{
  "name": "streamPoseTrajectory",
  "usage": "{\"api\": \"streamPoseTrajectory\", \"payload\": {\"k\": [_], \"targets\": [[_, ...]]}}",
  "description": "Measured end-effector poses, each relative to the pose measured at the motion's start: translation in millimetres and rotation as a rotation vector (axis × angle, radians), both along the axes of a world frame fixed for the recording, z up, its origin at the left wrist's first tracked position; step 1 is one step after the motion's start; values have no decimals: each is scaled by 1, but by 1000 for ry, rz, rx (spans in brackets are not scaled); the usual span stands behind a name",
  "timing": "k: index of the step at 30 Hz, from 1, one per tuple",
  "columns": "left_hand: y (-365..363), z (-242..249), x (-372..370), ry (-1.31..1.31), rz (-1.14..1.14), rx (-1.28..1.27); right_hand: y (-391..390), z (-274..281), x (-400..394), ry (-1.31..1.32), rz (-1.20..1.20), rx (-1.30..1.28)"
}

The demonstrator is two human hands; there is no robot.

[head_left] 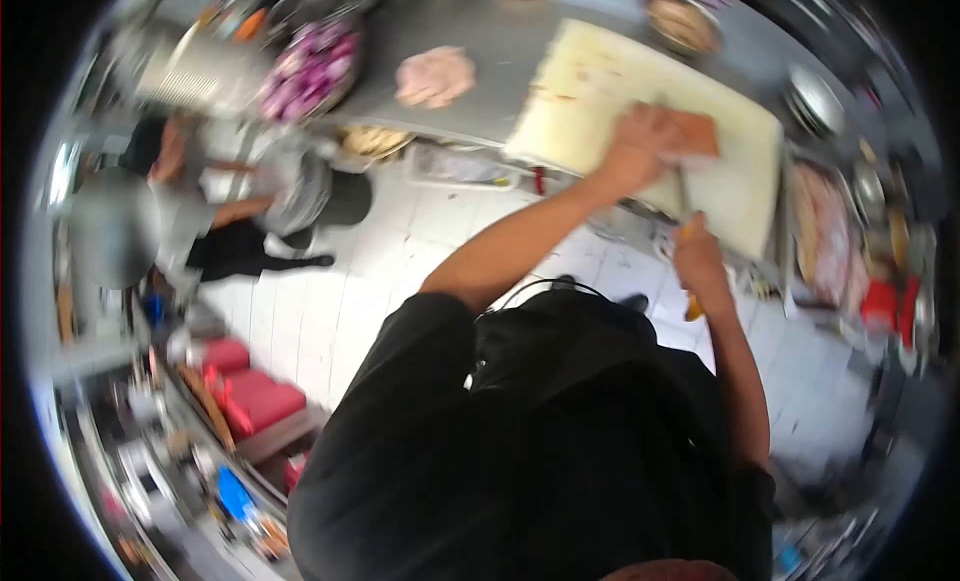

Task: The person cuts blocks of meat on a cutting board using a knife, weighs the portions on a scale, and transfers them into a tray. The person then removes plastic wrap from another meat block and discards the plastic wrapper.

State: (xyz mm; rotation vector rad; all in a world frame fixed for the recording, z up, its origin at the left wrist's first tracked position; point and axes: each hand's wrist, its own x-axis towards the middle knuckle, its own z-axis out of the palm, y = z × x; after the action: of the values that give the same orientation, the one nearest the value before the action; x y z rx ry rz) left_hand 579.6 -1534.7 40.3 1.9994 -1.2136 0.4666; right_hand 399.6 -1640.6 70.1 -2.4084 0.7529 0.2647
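Observation:
On a pale yellow cutting board [745,171] lies an orange-pink piece of fish [702,133] that looks like salmon. My left hand [640,146] holds its left end against the board, fingers bent over it and somewhat blurred. My right hand [702,261] is closed around the yellow handle of a knife [683,191]. The blade points away from me and its tip is close to the fish's near edge. Motion blur hides whether blade and fish touch.
Left of the board, a pale pink meat pile [435,76] lies on the steel counter [390,41], beside a bowl of chopped purple onion [310,71]. A metal bowl [682,23] stands behind the board; a tray of fish [825,231] is at right. Another person [190,216] holds a bucket at left.

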Motion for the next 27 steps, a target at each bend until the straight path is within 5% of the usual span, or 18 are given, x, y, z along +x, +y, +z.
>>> {"api": "streamPoseTrajectory", "payload": {"k": [4,11,15,17,21,27], "targets": [[-4,1,9,61,35,60,29,35,-94,139,-4,-18],[5,17,80,-65,444,316,42,78,-192,198,-120,38],[-24,50,50,-56,102,268,40,88,-224,26,-340,125],[-49,63,25,193,-108,419,29,102,-223,32,-383,156],[-85,64,23,211,-78,887,-6,111,-223,-52,-401,183],[-81,54,41,523,-106,686,-80,106,-272,-184,-463,315]]}}
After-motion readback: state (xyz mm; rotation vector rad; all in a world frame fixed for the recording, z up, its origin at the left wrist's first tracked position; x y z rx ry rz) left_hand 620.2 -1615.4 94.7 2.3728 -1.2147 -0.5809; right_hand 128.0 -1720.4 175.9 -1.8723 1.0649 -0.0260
